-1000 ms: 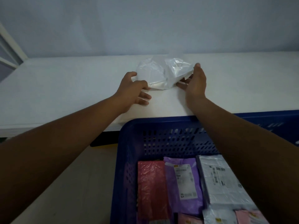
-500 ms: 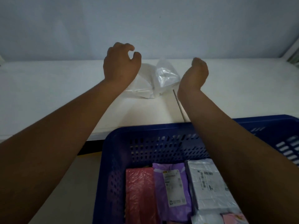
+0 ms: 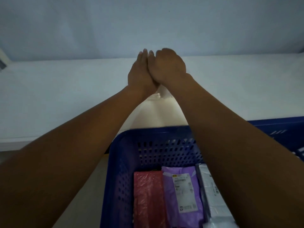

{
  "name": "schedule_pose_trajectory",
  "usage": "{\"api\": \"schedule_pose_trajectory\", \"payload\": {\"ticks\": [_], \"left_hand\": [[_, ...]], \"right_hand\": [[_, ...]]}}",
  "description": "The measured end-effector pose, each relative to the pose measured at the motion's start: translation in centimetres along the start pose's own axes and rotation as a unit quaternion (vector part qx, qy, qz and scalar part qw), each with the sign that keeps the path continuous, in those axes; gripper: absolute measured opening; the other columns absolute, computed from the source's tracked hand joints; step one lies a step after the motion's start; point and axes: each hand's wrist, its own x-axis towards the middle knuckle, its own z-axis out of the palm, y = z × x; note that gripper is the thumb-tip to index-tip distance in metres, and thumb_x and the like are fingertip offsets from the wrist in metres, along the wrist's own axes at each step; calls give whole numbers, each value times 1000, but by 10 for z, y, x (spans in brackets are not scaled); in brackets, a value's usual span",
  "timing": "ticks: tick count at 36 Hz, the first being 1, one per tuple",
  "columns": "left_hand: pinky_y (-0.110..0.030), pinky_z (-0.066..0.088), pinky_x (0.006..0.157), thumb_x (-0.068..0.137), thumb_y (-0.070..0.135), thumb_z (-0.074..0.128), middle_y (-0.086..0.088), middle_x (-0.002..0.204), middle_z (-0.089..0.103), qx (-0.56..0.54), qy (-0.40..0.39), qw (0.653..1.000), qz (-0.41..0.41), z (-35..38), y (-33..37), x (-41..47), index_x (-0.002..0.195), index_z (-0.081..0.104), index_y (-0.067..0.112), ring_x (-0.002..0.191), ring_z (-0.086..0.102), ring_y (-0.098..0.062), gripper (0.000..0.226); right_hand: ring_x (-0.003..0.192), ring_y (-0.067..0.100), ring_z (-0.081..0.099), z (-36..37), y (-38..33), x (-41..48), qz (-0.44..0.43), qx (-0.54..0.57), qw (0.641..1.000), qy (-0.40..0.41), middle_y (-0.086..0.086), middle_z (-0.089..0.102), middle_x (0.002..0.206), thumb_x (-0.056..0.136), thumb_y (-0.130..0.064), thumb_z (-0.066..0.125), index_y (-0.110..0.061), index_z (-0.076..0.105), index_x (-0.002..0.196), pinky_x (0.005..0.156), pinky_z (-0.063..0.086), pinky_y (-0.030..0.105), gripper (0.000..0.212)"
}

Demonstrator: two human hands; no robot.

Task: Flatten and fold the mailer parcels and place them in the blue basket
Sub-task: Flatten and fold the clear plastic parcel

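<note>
Mailer (image 3: 157,95) was mostly buried under both hands, just a white scrap peeking out straight beyond the blue basket's (image 3: 148,131) far rim, with left hand (image 3: 139,74) straight-fingered and right hand (image 3: 169,68) overlapping it, equally near, curled, grip honestly impossible to tell.

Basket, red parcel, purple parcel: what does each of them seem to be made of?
Basket: looks like rigid moulded plastic, blue and semi-matt; its walls have regular rows of slots.
Red parcel: probably thin plastic film, glossy; it shows crinkles with small highlights.
Purple parcel: likely smooth plastic film with a softer sheen; a white label, seemingly paper, is stuck on it.
</note>
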Motion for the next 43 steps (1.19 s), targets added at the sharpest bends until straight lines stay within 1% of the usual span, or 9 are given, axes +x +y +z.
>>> {"api": "schedule_pose_trajectory", "payload": {"ticks": [2,4,7,11,16,21,28,34,43], "left_hand": [[-27,10,123,95,48,54,-3,167,-1,0,-3,1000,15,9,-5,-6,159,8,13,153,3,-15,86],[-31,8,124,94,51,54,-4,167,-1,8,-3,999,38,18,-6,-12,159,9,11,153,1,-16,88],[-36,4,124,98,49,44,-6,167,0,20,-11,998,52,25,-9,-17,158,10,9,153,-1,-17,80],[-36,-3,124,101,47,38,-7,166,-3,40,-30,997,57,28,-8,-23,158,3,10,153,-6,-19,77],[-40,-4,124,101,52,28,-7,166,-5,79,-29,994,72,35,-9,-25,158,-1,13,153,-9,-20,75],[-41,-5,124,105,45,14,-5,167,-5,78,-26,996,45,40,-9,-23,159,-1,19,153,-9,-19,61],[-41,-5,124,106,44,6,-5,167,-5,101,-24,994,40,41,-8,-24,159,1,19,153,-8,-19,59],[-41,-6,124,106,45,5,-5,166,-7,113,-29,993,34,42,-8,-24,159,-1,20,153,-9,-20,59],[-44,-3,124,105,42,9,-6,167,-4,110,-24,993,27,44,-9,-25,159,2,22,153,-6,-22,58]], "right_hand": [[121,31,54,13,10,-6,-11,-23,1000,-9,16,65,121,103,-43,18,-8,66,115,106,39,44,61],[134,29,45,24,19,-9,-14,-40,998,-40,14,60,133,100,-48,14,-12,63,125,113,30,47,65],[146,26,29,33,28,-13,-15,-53,996,-76,10,47,148,101,-50,12,-17,53,137,119,17,49,63],[151,22,16,37,35,-18,-17,-52,995,-79,5,31,160,102,-51,9,-24,39,148,122,6,50,61],[153,20,6,45,45,-27,-7,-52,996,-79,2,20,164,102,-51,4,-30,26,155,122,-2,52,61],[154,19,2,49,54,-34,1,-57,996,-64,3,13,166,103,-49,4,-28,18,158,122,-4,51,60],[154,20,-1,60,60,-44,-8,-78,997,2,3,7,167,104,-47,4,-26,12,159,123,-2,49,60],[154,19,-2,61,62,-43,-17,-65,998,-6,4,5,167,105,-43,7,-25,10,159,124,-2,45,57],[153,21,-9,65,65,-39,12,-89,995,-44,3,-6,167,105,-44,9,-27,0,159,124,-4,45,57]]}}
